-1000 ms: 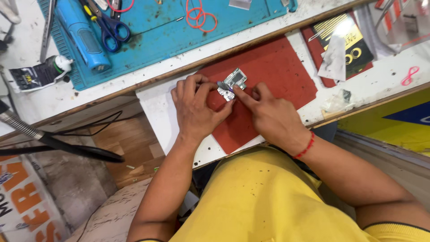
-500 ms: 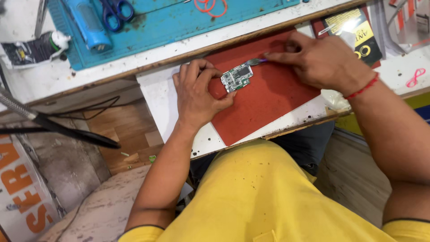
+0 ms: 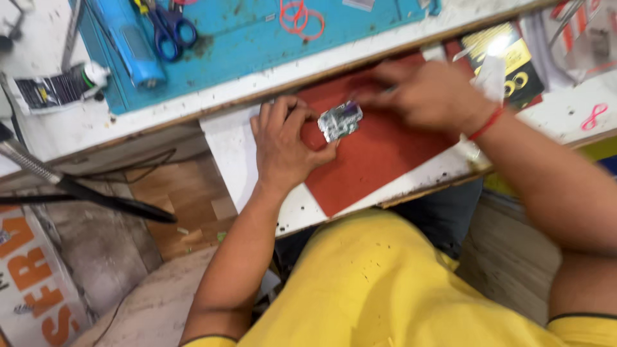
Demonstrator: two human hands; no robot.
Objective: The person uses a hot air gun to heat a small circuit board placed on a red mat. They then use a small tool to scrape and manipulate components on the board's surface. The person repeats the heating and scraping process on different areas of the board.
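A small circuit board (image 3: 340,121) lies on a red mat (image 3: 373,154) on a pull-out shelf (image 3: 225,151), pinned at its left edge by the left hand (image 3: 283,144) – thumb and fingers (image 3: 277,109) curl round it, apparently to keep it from sliding. The right hand (image 3: 424,96), motion-blurred, comes in from the far side with its fingers bunched near the board's upper right corner; whether they pinch a slim tool or touch the board cannot be told. A red thread (image 3: 485,123) circles that wrist.

The mat seems there to give a soft, non-slip bed under the board. Above the shelf runs the white counter (image 3: 96,125), scuffed and stained, carrying a teal work mat (image 3: 257,38) with blue scissors (image 3: 168,26), a blue cylindrical tool (image 3: 132,45) and a loop of orange band (image 3: 299,16) – all set back, well apart from the board. A squeezed tube (image 3: 54,88) rests at the counter's left. Below, a tiled floor (image 3: 116,250) and a dark lamp arm (image 3: 71,186)
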